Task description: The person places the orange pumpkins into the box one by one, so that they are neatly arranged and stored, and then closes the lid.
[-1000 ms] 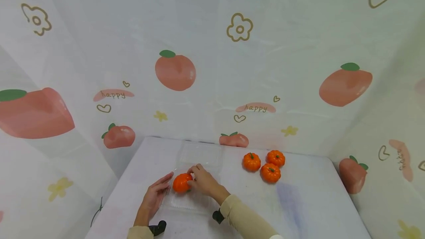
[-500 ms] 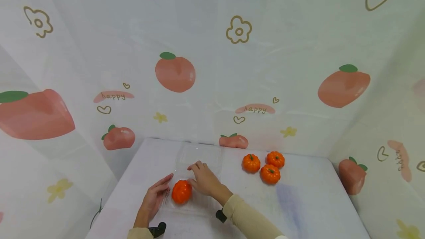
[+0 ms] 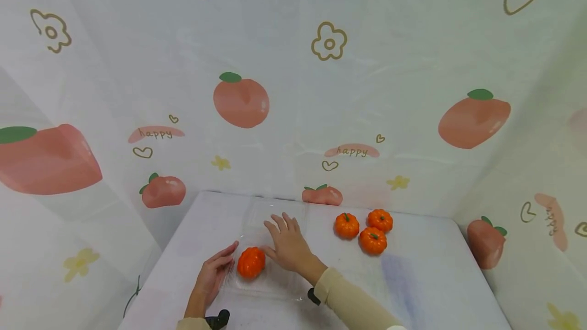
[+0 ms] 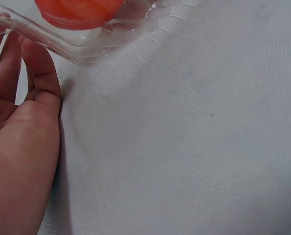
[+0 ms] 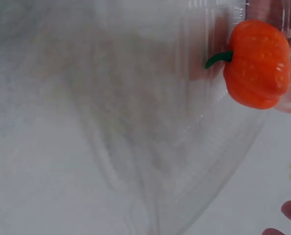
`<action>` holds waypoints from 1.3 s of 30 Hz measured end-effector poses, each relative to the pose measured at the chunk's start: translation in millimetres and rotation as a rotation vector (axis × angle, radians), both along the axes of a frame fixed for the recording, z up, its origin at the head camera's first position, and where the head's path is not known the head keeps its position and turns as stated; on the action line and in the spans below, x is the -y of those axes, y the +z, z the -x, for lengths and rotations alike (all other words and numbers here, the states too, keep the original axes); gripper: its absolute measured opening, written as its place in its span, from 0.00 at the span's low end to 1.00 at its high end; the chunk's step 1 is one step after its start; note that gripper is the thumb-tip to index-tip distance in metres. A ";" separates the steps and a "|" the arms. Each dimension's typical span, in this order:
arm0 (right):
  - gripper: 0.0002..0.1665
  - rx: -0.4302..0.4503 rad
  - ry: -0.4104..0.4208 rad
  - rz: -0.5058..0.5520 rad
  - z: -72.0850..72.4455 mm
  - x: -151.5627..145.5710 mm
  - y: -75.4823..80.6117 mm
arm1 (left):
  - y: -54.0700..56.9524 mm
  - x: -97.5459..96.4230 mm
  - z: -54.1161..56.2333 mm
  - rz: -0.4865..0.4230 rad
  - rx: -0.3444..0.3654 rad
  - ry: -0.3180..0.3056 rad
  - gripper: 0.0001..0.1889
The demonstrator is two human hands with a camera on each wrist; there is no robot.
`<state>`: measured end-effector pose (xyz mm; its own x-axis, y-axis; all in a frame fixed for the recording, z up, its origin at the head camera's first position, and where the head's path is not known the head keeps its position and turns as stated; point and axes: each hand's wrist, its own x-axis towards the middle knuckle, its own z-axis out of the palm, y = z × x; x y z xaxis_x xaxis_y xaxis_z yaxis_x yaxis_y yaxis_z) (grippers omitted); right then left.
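A small orange pumpkin (image 3: 251, 263) lies on its side in the left part of a clear plastic clamshell container (image 3: 263, 295). Its green stem shows in the right wrist view, where the pumpkin (image 5: 259, 63) rests close to the container wall. My left hand (image 3: 212, 275) is along the container's left side, fingers loosely extended; in the left wrist view that hand (image 4: 25, 122) has its fingertips right at the clear edge. Over the container's right half, my right hand (image 3: 292, 249) is spread and holds nothing, its thumb near the pumpkin.
The container's clear lid (image 3: 277, 215) lies folded back on the far side. Three more orange pumpkins sit grouped at the back right, the nearest pumpkin (image 3: 373, 241) in front of the others. A patterned curtain (image 3: 293, 131) hangs behind the white table (image 3: 440, 274).
My right hand has let go of the pumpkin, opened its fingers and moved slightly right. The pumpkin has settled a little nearer in the container. My left hand stays nearly still.
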<state>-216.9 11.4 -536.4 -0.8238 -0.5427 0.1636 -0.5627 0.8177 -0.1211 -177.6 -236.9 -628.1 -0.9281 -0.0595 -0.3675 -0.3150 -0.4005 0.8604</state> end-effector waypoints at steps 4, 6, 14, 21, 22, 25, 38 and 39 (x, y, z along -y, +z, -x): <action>0.42 0.017 0.003 -0.005 0.7 -6.3 -1.6 | 0.7 -0.1 -0.5 0.010 -0.002 -0.004 0.24; 0.42 0.017 0.001 -0.008 0.6 -9.1 -4.1 | 1.0 -0.4 -0.7 0.012 0.000 0.000 0.24; 0.45 -0.014 -0.022 -0.030 -1.7 -19.4 -16.1 | -0.3 -0.2 -0.7 0.033 -0.013 -0.011 0.25; 0.46 0.009 -0.048 -0.035 -1.3 -31.1 -21.9 | -1.5 0.9 -0.5 0.031 -0.011 -0.005 0.24; 0.45 0.018 -0.053 -0.032 -1.3 -32.8 -22.1 | -0.7 1.1 -0.9 0.035 -0.012 -0.010 0.24; 0.45 0.038 -0.075 -0.027 -0.8 -38.0 -20.9 | 2.0 2.0 -1.1 0.062 -0.017 -0.020 0.24; 0.45 0.027 -0.108 -0.007 6.0 -74.5 -26.2 | 1.4 0.7 0.0 0.053 -0.004 -0.012 0.22; 0.44 0.026 -0.112 -0.011 7.4 -77.2 -28.0 | 1.2 0.3 -0.3 0.051 -0.002 -0.008 0.21</action>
